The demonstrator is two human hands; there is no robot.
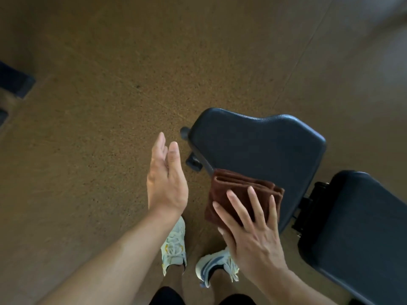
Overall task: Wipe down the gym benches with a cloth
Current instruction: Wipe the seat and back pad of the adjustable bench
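A dark blue padded gym bench seat [259, 146] stands in front of me, with its longer back pad [361, 230] to the right. A folded brown cloth [237, 190] lies on the near left corner of the seat pad and overhangs its edge. My right hand [251, 234] presses flat on the cloth with straight, spread fingers. My left hand [167, 179] hovers in the air to the left of the bench, fingers straight and palm turned sideways, holding nothing.
Speckled brown gym flooring [99, 117] spreads all around. My two white sneakers [174, 247] stand just below the bench's near edge. A dark piece of equipment [15, 81] juts in at the far left. Black bench frame parts [193, 161] show beside the seat.
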